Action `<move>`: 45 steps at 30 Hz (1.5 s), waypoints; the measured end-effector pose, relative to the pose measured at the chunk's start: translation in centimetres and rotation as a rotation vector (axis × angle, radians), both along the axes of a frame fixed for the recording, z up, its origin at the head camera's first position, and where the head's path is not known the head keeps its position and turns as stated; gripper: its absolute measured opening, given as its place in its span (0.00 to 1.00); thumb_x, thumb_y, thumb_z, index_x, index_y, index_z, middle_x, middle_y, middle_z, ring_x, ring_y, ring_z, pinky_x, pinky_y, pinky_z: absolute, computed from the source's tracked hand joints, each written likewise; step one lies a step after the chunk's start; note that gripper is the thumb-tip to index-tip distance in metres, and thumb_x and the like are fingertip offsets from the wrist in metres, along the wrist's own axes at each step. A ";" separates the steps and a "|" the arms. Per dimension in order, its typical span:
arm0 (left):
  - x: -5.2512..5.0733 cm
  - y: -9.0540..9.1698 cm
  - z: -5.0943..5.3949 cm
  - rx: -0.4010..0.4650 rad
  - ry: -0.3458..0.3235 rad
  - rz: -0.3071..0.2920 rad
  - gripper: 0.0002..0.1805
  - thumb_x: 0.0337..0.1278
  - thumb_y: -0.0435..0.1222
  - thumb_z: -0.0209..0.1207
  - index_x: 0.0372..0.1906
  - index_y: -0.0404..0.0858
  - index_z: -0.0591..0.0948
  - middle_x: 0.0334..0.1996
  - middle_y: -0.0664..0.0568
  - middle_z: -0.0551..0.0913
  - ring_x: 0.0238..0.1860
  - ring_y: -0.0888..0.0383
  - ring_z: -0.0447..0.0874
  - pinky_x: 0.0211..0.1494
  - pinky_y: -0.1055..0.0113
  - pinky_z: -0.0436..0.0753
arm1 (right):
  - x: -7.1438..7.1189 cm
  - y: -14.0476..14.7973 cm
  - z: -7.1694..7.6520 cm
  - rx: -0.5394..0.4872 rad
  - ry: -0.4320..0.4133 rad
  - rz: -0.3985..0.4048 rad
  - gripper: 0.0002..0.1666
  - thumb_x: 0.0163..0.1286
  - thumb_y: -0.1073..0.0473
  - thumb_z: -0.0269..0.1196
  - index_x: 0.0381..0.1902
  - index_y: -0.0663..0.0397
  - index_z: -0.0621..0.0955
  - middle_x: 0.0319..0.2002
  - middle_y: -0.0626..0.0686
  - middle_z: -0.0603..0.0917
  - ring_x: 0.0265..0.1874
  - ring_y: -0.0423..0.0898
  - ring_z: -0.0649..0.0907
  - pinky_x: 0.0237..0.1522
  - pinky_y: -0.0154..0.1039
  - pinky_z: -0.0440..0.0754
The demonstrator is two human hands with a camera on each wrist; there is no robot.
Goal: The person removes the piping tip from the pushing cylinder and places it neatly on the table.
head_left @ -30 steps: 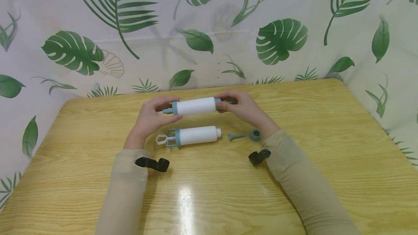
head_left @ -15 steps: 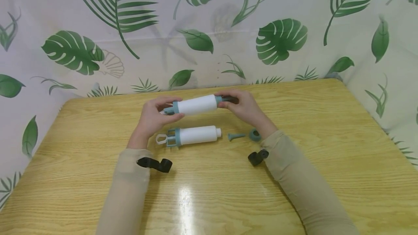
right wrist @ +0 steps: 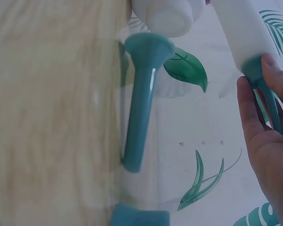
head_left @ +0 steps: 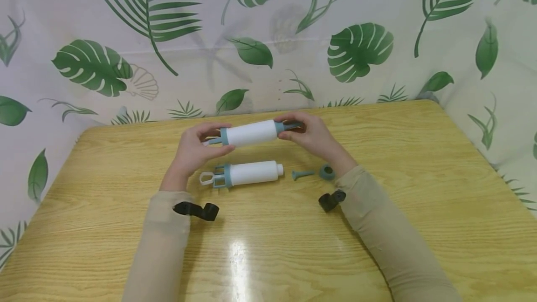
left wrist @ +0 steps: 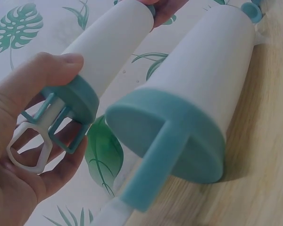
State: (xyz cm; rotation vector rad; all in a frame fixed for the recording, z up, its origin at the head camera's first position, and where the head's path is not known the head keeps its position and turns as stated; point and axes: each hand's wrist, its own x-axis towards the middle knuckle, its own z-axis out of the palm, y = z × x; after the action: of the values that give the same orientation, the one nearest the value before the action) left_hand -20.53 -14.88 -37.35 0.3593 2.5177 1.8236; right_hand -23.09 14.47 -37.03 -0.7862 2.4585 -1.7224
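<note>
Above the table, both hands hold a white decorating syringe [head_left: 252, 133] with a teal collar and a teal nozzle. My left hand [head_left: 190, 148] grips its collar end, thumb on the barrel side, with the white ring handle [left wrist: 30, 148] near the palm. At the other end my right hand [head_left: 312, 136] pinches the teal nozzle end [right wrist: 253, 68] between thumb and fingers, the narrow tip running along the palm. A second syringe [head_left: 253, 173] lies on the table below, its bare white neck facing right. Right of it lie a loose teal nozzle [head_left: 302, 174] and a teal ring cap [head_left: 327, 172].
The wooden table [head_left: 268, 255] runs back to a wall covering [head_left: 293, 59] printed with green leaves. Black wrist cameras on both sleeves, such as the left one [head_left: 197, 210], stick out inward over the table.
The nozzle end of the held syringe has tilted up a little, and more teal shows at that end. Both hands stay on it. The things on the table have not moved.
</note>
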 end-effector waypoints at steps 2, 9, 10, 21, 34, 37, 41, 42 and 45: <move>0.0 0.0 0.0 -0.003 -0.006 0.004 0.27 0.40 0.41 0.75 0.52 0.44 0.83 0.50 0.51 0.80 0.51 0.52 0.79 0.48 0.57 0.81 | 0.0 0.0 0.0 -0.006 -0.007 0.007 0.22 0.62 0.64 0.67 0.54 0.61 0.79 0.52 0.57 0.79 0.51 0.51 0.78 0.51 0.36 0.78; 0.0 0.0 0.1 -0.005 -0.008 0.011 0.27 0.39 0.42 0.76 0.51 0.45 0.83 0.50 0.49 0.81 0.50 0.52 0.79 0.48 0.57 0.80 | 0.0 0.1 0.2 -0.019 -0.038 0.036 0.25 0.62 0.63 0.66 0.58 0.61 0.76 0.56 0.58 0.77 0.54 0.52 0.77 0.54 0.39 0.77; 0.0 0.0 0.1 -0.004 -0.005 0.012 0.27 0.39 0.42 0.76 0.51 0.45 0.83 0.50 0.49 0.81 0.50 0.52 0.79 0.48 0.56 0.80 | 0.0 0.2 0.3 -0.005 -0.045 0.035 0.27 0.63 0.61 0.66 0.59 0.60 0.75 0.57 0.57 0.76 0.55 0.52 0.77 0.55 0.40 0.76; 0.0 0.1 0.1 -0.022 0.026 -0.021 0.28 0.42 0.39 0.75 0.53 0.39 0.82 0.50 0.51 0.80 0.49 0.51 0.78 0.50 0.53 0.79 | -0.4 0.5 0.3 0.102 -0.193 0.032 0.27 0.67 0.49 0.63 0.58 0.59 0.77 0.48 0.58 0.82 0.43 0.51 0.83 0.49 0.46 0.80; 0.0 0.1 0.1 -0.045 0.011 -0.007 0.28 0.43 0.42 0.74 0.54 0.42 0.82 0.53 0.51 0.79 0.52 0.52 0.76 0.57 0.51 0.73 | -0.3 0.5 0.3 0.067 -0.154 0.028 0.29 0.60 0.56 0.70 0.58 0.56 0.76 0.56 0.55 0.77 0.55 0.52 0.77 0.53 0.43 0.77; 0.0 0.0 0.0 -0.043 0.017 0.000 0.27 0.43 0.42 0.74 0.53 0.42 0.82 0.52 0.51 0.79 0.52 0.53 0.76 0.59 0.49 0.70 | -0.3 0.7 0.4 0.069 -0.165 0.065 0.34 0.61 0.54 0.69 0.64 0.56 0.72 0.60 0.55 0.74 0.56 0.52 0.76 0.54 0.44 0.77; -0.1 0.0 0.0 -0.031 0.017 0.000 0.27 0.44 0.41 0.74 0.54 0.41 0.82 0.52 0.51 0.79 0.51 0.52 0.76 0.56 0.51 0.73 | -0.4 0.7 0.4 0.079 -0.215 0.100 0.33 0.68 0.51 0.62 0.66 0.59 0.69 0.57 0.60 0.75 0.51 0.54 0.79 0.51 0.46 0.79; -0.1 0.0 0.0 -0.029 0.016 -0.002 0.27 0.44 0.41 0.74 0.54 0.41 0.82 0.52 0.51 0.79 0.51 0.52 0.76 0.55 0.52 0.74 | -0.4 0.7 0.4 0.079 -0.230 0.101 0.32 0.69 0.50 0.60 0.65 0.61 0.70 0.55 0.61 0.76 0.49 0.55 0.81 0.50 0.47 0.80; -0.1 0.0 0.0 -0.028 0.009 -0.006 0.27 0.44 0.41 0.74 0.54 0.42 0.82 0.52 0.52 0.79 0.51 0.52 0.76 0.51 0.54 0.77 | -0.3 0.6 0.5 0.067 -0.263 0.099 0.27 0.71 0.52 0.58 0.61 0.64 0.73 0.49 0.64 0.80 0.45 0.57 0.82 0.49 0.50 0.80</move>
State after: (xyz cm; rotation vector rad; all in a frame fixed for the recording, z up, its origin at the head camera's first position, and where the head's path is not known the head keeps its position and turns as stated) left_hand -20.60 -14.83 -37.32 0.3743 2.5427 1.7864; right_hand -23.43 15.11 -36.51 -0.6183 2.2510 -1.5872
